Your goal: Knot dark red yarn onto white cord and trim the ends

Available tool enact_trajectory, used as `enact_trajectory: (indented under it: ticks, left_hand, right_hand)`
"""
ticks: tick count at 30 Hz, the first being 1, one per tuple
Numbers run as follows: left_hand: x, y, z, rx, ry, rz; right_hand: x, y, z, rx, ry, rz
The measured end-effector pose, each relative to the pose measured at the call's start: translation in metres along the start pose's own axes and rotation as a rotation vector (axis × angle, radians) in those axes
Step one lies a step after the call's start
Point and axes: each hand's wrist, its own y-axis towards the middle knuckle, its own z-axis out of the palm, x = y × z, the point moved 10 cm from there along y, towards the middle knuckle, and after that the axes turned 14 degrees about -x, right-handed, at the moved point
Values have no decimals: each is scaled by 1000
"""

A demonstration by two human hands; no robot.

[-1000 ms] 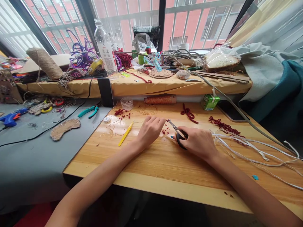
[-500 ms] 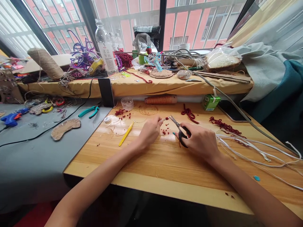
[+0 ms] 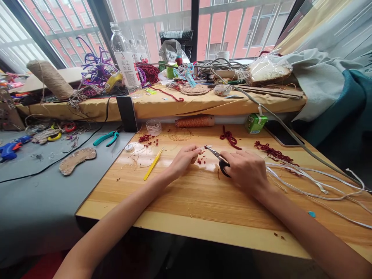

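My left hand (image 3: 186, 159) is closed, pinching a small pale piece with a dark red tip (image 3: 205, 147); its exact kind is too small to make out. Black-handled scissors (image 3: 214, 152) are gripped in my right hand (image 3: 247, 169), their blades pointing left and reaching the red tip. Below the blades, dark red yarn snippets (image 3: 201, 160) lie scattered on the wooden board (image 3: 174, 201). Yellow tweezers (image 3: 153, 164) rest left of my left hand. Beyond my right hand lies a dark red yarn piece (image 3: 229, 138).
A clear round container (image 3: 154, 127) stands at the back beside red yarn bits. An orange thread spool (image 3: 194, 121) lies under the cluttered shelf. White cords (image 3: 314, 178), a green carton (image 3: 255, 123) and a phone (image 3: 285, 133) are to the right; teal pliers (image 3: 106, 138) to the left.
The scissors have swung leftward, and their blades now meet the red tip close to my left fingers. The whole view has shifted slightly, with things appearing a little further left.
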Motion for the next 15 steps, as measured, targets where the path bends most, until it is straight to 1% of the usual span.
enact_trajectory:
  ticks: [2, 5, 7, 11, 15]
  left_hand:
    - [4, 1, 3, 40, -83, -66]
    - [11, 3, 4, 79, -185, -139]
    - [15, 4, 3, 85, -213, -161]
    - [22, 4, 5, 106, -221, -213]
    - [25, 0, 8, 151, -253, -280]
  right_hand:
    - [-2, 0, 0, -5, 20, 32]
    - [-14, 0, 1, 2, 66, 176]
    - [-20, -1, 5, 34, 150, 265]
    - [-25, -5, 23, 177, 436, 414]
    - [-33, -14, 43, 330, 773, 691]
